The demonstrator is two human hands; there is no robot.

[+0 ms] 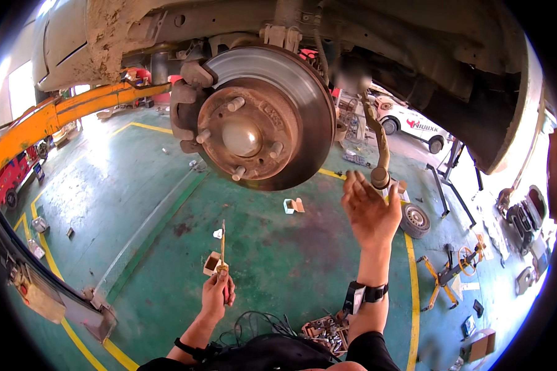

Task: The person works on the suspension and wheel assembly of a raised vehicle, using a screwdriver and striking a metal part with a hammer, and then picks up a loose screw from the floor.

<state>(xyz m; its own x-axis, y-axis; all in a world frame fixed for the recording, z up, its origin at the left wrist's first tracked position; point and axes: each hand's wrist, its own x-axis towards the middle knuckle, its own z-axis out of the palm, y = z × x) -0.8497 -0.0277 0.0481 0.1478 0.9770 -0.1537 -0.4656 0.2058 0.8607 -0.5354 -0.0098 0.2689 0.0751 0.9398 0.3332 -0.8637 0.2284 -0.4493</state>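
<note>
A brake disc [315, 117] with a rusty hub [272, 123] and bare wheel studs hangs at top centre under the raised vehicle. The brake caliper [185, 111] sits at the disc's left side. Low and left of the disc, my left hand [215, 297] is closed round the red handle of a screwdriver [223, 247], its thin shaft pointing up. My right hand [372, 210] is raised with its fingers stretched out, holding nothing. Its thumb and fingers are beside the round lower end of a dirty metal rod [380, 145]; I cannot tell whether they touch it.
An orange lift arm [74, 114] reaches in from the left. Below lie small open cardboard boxes [212, 263], black cables [254, 324] and a tray of metal tools [328, 334]. To the right are a wheel [416, 221], a yellow stand [442, 278] and a white car [408, 120].
</note>
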